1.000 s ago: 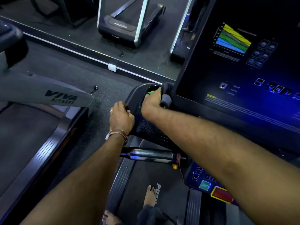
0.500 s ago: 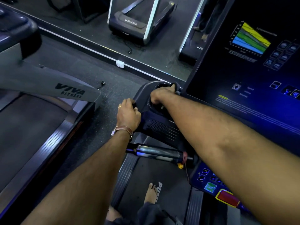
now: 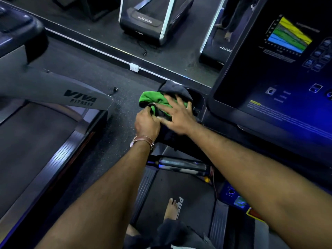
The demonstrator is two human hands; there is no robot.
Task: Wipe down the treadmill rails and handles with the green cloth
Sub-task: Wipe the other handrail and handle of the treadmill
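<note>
The green cloth [image 3: 152,98] lies bunched with a dark grey cloth [image 3: 175,89] on the left cup-holder corner of the treadmill console [image 3: 198,103]. My left hand [image 3: 146,123] pinches the near edge of the green cloth. My right hand [image 3: 177,114] lies on the cloth bundle with its fingers spread and straight. Below my wrists a chrome handle bar [image 3: 181,164] crosses the treadmill. The console screen [image 3: 280,69] glows blue at the right.
A neighbouring treadmill with a grey "VIVA FITNESS" upright [image 3: 53,88] stands at the left. A wall mirror [image 3: 161,29] ahead reflects more treadmills. My bare foot [image 3: 171,209] stands on the belt. A red stop button [image 3: 255,215] sits low right.
The green and grey cloths have come up out of the cup holder. My right hand, which was reaching inside it, now lies spread on top. My left hand moved from the console's side to the cloth.
</note>
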